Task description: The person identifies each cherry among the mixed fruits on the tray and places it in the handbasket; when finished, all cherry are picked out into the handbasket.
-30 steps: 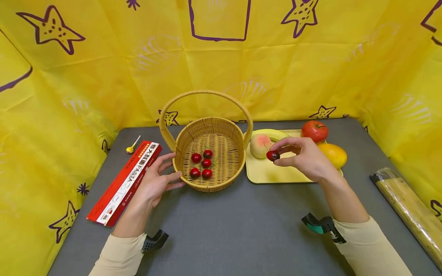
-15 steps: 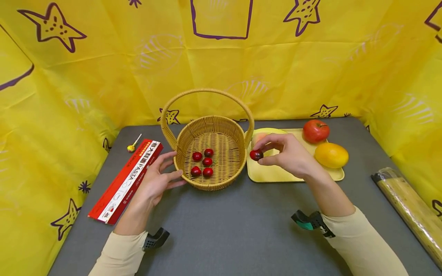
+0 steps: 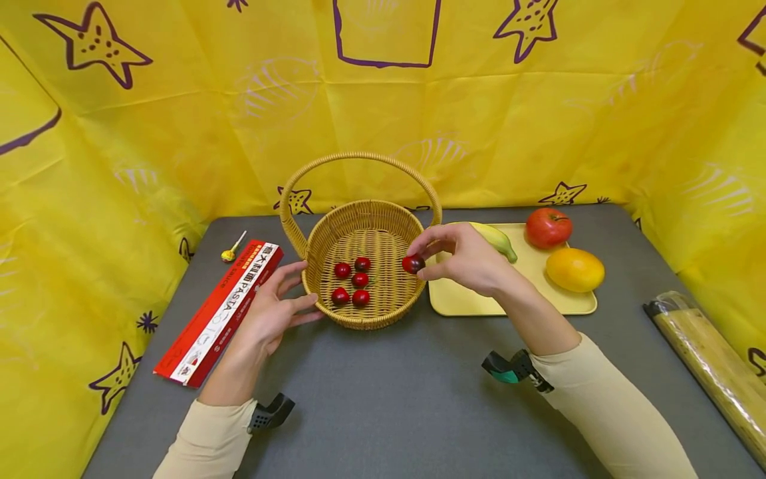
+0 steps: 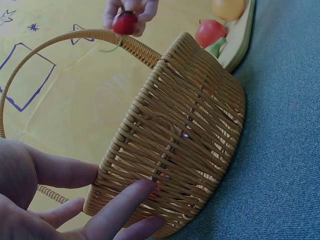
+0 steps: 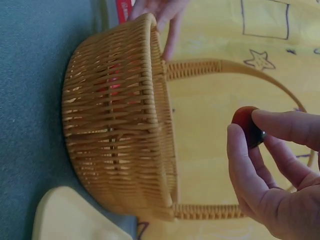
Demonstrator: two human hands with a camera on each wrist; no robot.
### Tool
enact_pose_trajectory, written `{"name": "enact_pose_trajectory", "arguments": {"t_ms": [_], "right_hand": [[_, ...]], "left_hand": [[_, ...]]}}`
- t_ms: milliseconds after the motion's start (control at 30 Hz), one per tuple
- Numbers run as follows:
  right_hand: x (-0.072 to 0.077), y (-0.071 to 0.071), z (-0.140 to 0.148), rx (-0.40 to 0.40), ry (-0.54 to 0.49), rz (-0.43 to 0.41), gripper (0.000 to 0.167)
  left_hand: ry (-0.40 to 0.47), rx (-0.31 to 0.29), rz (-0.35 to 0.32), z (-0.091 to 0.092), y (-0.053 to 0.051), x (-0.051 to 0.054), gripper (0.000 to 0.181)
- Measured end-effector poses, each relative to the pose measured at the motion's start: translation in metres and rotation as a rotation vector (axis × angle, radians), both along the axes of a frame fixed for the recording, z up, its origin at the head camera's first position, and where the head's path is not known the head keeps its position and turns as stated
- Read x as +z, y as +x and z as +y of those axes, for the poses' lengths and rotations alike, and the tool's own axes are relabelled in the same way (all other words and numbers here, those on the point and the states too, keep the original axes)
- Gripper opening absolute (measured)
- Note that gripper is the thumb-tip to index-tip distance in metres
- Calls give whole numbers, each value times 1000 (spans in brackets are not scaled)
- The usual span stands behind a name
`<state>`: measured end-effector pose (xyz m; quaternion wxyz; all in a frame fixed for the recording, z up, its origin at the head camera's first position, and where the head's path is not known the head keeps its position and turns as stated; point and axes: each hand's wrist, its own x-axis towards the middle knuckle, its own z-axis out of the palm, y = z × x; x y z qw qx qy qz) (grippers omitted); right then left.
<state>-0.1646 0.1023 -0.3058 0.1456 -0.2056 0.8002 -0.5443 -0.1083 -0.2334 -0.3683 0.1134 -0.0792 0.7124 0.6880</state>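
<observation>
A round wicker basket with a tall arched handle stands on the table, and several red cherries lie on its bottom. At its left side my left hand holds the rim, with some fingers on the outer wall in the left wrist view. My right hand pinches one dark red cherry between thumb and fingertips. That cherry appears above the basket's right rim. In the left wrist view the held cherry shows a thin green stem, pointing down.
Right of the basket, a pale yellow tray bears a banana, a red apple-like fruit and a mango. A red pasta box and a lollipop lie left. A clear-wrapped roll lies far right.
My right hand has carried the cherry leftward from above the tray to the basket's right rim. The left hand has stayed at the basket's left side.
</observation>
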Motion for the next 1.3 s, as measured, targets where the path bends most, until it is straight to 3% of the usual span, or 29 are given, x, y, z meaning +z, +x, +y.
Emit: {"name": "enact_pose_trajectory", "arguments": {"t_ms": [367,767,1033,1300], "right_hand": [[2,-21,-24,6,20,-31,28],[4,-34,-54,14,-3,-91,29],[3,-45,-75,-16,96,-73,29],[2,-56,-92,-17,100,-116,30]], "left_hand": [[3,2,0,1,-1,0,69],[8,1,0,-1,-1,0,69],[10,3,-2,-1,-1,0,69],[2,6,-5,0,-1,-1,68]]}}
